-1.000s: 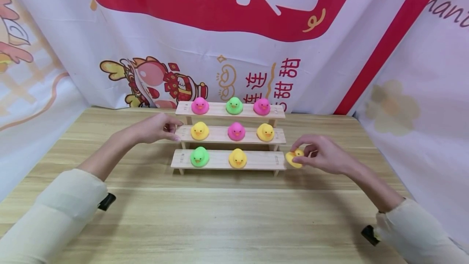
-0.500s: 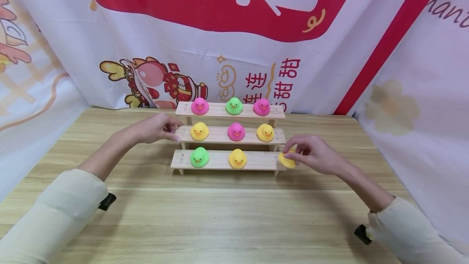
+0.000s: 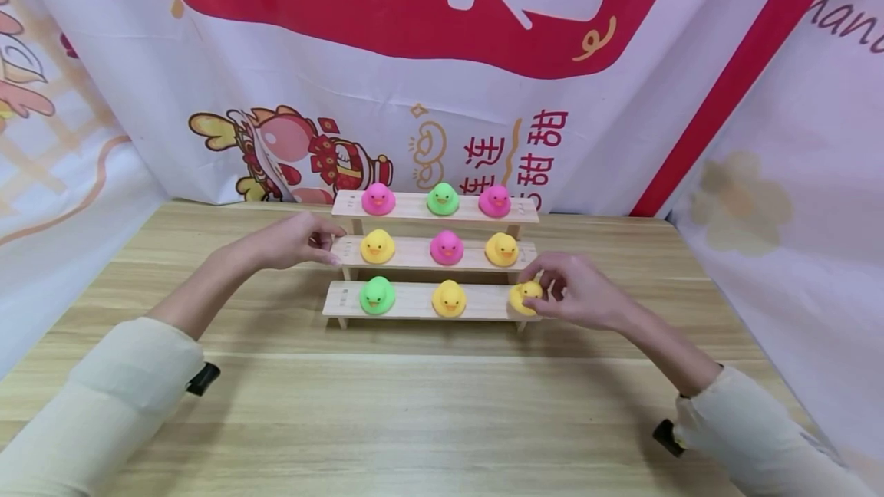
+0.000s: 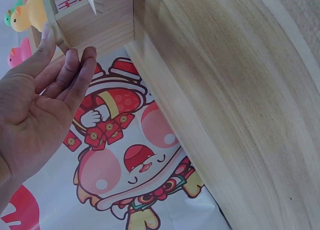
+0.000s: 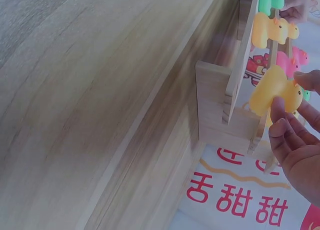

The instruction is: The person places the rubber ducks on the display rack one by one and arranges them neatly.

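A wooden three-tier stand [image 3: 414, 301] bears several rubber ducks in rows. My right hand [image 3: 576, 290] pinches a yellow rubber duck [image 3: 522, 301] between thumb and fingers at the right end of the lowest tier. The right wrist view shows this yellow duck [image 5: 272, 90] close to the board's end; whether its base touches the wood is hard to tell. On the other side, my left hand [image 3: 297, 241] grips the left end of the middle tier. In the left wrist view its thumb [image 4: 42, 52] lies at the board's edge, beside a yellow duck [image 4: 30, 14].
The lowest tier also holds a green duck [image 3: 377, 296] and a yellow duck [image 3: 449, 299]. Pink, green and yellow ducks stand on the upper tiers. The wooden table [image 3: 414, 413] extends in front. A printed cloth [image 3: 173, 98] hangs behind the stand and at both sides.
My right hand has carried the yellow duck leftward, from beside the stand to the right end of the lowest tier. The left hand has stayed in place.
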The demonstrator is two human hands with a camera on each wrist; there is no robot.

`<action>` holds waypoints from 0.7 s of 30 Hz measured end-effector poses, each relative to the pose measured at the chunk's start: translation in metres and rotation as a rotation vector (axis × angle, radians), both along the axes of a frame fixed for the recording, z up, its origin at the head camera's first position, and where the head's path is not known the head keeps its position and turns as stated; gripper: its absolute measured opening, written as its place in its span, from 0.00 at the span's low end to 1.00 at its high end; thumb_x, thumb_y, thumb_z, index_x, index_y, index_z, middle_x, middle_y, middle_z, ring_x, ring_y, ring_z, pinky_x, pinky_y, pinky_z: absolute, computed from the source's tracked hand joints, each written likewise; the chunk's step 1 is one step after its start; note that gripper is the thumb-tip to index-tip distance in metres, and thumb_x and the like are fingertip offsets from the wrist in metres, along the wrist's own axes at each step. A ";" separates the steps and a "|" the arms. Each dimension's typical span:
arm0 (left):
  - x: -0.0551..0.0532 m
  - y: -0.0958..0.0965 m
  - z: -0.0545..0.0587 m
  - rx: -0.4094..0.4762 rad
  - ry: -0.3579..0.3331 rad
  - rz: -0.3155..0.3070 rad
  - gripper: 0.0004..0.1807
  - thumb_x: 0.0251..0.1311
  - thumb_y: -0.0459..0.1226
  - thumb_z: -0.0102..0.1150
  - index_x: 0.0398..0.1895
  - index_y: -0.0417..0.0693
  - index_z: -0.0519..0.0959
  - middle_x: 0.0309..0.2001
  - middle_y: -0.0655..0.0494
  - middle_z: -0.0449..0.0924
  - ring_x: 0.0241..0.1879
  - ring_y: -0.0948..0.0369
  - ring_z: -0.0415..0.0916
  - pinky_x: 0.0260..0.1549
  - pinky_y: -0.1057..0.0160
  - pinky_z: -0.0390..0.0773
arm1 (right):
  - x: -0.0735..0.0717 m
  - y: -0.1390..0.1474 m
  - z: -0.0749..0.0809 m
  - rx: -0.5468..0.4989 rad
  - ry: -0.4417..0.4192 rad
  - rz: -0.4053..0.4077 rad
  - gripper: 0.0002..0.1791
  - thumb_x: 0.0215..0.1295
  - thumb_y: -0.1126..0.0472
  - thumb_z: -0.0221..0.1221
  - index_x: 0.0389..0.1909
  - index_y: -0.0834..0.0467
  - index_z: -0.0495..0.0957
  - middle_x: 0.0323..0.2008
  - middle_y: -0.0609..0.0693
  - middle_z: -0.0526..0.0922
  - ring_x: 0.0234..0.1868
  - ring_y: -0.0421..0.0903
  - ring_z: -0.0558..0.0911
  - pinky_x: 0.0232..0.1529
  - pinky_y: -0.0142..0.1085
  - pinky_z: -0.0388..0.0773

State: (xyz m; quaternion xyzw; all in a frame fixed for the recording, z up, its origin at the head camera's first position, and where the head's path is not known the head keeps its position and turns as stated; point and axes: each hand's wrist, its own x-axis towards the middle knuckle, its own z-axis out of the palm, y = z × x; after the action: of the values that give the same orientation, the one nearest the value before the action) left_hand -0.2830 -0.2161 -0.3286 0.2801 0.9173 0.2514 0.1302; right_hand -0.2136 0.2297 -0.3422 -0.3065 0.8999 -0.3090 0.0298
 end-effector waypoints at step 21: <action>0.002 0.002 0.002 -0.011 -0.004 0.007 0.27 0.65 0.37 0.71 0.61 0.26 0.78 0.26 0.55 0.74 0.29 0.59 0.68 0.31 0.62 0.69 | -0.004 -0.018 -0.006 0.030 -0.002 0.064 0.14 0.58 0.64 0.76 0.45 0.58 0.86 0.33 0.43 0.84 0.33 0.53 0.81 0.30 0.35 0.79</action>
State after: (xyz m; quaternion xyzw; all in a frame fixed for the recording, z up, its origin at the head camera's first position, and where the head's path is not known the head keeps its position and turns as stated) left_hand -0.2814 -0.2138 -0.3270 0.2757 0.9193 0.2474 0.1326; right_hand -0.2180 0.2115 -0.3477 -0.3344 0.8940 -0.2947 0.0454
